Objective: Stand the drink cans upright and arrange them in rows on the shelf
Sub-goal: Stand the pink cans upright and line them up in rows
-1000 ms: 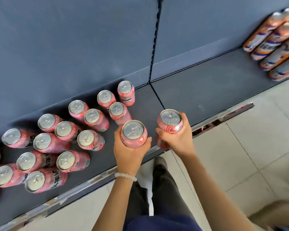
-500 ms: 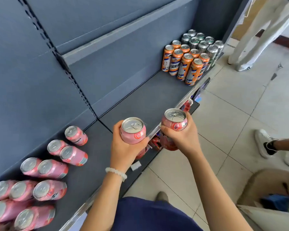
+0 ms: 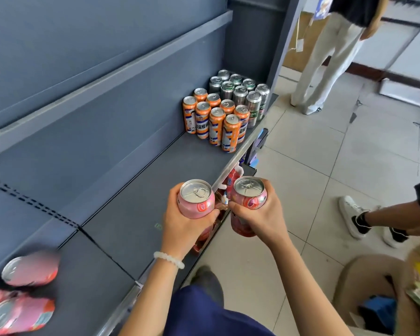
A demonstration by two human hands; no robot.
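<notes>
My left hand (image 3: 183, 224) grips a pink drink can (image 3: 196, 199) upright, just over the front edge of the dark grey shelf (image 3: 141, 190). My right hand (image 3: 260, 218) holds a second pink can (image 3: 247, 202) upright beside it, out over the floor. The two cans are close together, a small gap between them. More pink cans (image 3: 29, 269) stand blurred at the shelf's far left. The shelf between them and the orange cans is bare.
Several tall orange cans (image 3: 216, 120) stand in rows at the shelf's far right, with grey-green cans (image 3: 238, 92) behind them. A person in light trousers (image 3: 325, 61) stands beyond the shelf end. Another person's leg and shoe (image 3: 357, 219) are at right. A cardboard box (image 3: 374, 292) sits bottom right.
The view has swung right along the shelf. Both hands, each still holding its can, have moved right with it; the pink group has slid to the far left and the orange rows are closer.
</notes>
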